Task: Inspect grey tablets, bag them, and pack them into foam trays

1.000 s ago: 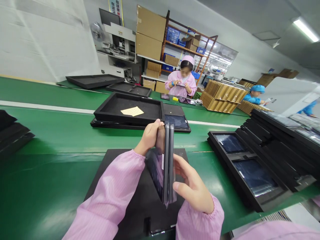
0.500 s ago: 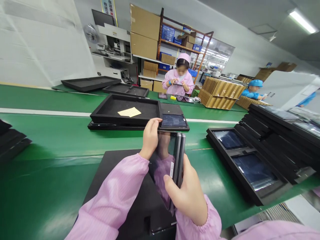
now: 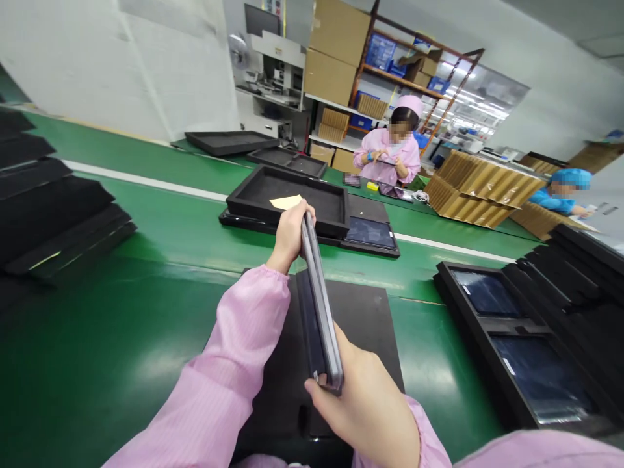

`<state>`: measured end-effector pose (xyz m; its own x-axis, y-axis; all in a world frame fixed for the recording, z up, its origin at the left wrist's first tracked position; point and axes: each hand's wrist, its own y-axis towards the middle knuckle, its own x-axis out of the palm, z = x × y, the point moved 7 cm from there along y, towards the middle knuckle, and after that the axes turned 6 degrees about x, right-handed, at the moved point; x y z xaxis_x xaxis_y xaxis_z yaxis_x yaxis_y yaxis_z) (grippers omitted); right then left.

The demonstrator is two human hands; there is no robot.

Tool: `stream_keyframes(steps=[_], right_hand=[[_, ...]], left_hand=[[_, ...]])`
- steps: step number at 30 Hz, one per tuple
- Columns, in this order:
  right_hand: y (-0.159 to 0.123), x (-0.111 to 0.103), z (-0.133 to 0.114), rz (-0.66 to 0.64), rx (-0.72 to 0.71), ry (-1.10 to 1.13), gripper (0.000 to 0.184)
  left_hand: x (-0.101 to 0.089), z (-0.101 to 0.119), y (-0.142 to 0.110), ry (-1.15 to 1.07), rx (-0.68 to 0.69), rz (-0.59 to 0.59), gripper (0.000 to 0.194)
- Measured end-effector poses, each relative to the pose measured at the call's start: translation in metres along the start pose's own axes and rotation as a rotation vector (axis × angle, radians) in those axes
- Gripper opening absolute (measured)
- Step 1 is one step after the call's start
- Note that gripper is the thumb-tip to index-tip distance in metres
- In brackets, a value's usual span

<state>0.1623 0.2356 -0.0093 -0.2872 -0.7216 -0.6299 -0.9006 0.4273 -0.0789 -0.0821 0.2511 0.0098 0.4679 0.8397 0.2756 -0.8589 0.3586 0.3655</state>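
Grip: left hand point(image 3: 290, 231), right hand point(image 3: 373, 393) clamped on flat grey-edged tablets point(image 3: 322, 302)
Beneath tablets: matte black board point(image 3: 365, 312)
Right: unreadable white label point(image 3: 508, 366)

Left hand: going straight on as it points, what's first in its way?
Probably the near wall of the black tray, beyond the left hand and the devices it grips; depth and height are unclear.

Open green bench point(image 3: 160, 305) left of left hand point(image 3: 290, 235), black stack point(image 3: 53, 208) blocking far left, tablet tray point(image 3: 470, 318) obstructing right
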Motion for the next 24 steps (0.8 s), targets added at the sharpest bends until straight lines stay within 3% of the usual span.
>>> stream_keyframes(steps=[4, 10, 18, 24], right_hand=[[0.012, 0.012, 0.007, -0.190, 0.132, -0.224, 0.063], [0.014, 0.012, 0.009, -0.343, 0.152, -0.043, 0.072], [0.013, -0.001, 0.014, -0.371, 0.056, 0.083, 0.092], [0.013, -0.005, 0.016, -0.337, -0.013, 0.112, 0.077]], left_hand=[[-0.006, 0.021, 0.002, -0.029, 0.207, -0.065, 0.043], [0.002, 0.020, -0.001, -0.103, 0.289, -0.170, 0.045], [0.008, 0.028, -0.006, -0.096, 0.337, -0.218, 0.052], [0.013, 0.034, -0.011, -0.090, 0.346, -0.236, 0.054]])
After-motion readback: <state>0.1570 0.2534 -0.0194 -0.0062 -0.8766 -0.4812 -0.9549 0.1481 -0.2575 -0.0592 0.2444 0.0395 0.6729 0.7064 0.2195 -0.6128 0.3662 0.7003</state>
